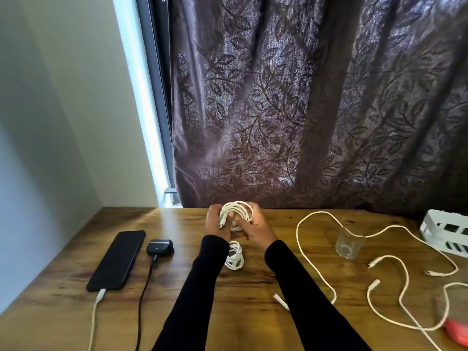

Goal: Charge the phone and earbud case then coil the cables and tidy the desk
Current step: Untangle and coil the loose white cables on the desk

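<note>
Left hand [217, 224] and right hand [255, 228] clasping white cable coil [236, 214] above tabletop [253, 287] centre; phone [117, 259], earbud case [160, 247] plugged in at 9 o'clock.

Bare desk [177, 295] between arms; loose cables [385, 295] (glass [349, 245] too) crowd right.

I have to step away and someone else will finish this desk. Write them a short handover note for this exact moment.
Hands: left hand and right hand both hold a white cable coil above the desk, its plug end by the left fingers.
Things: phone and earbud case lie at left, each with a cable plugged in; the case shows a green light. A finished coil lies under the left wrist.
Done: charging connected, one cable coiled.
Left: finish this coil, coil the loose white cables at right around the glass, then tidy.
</note>
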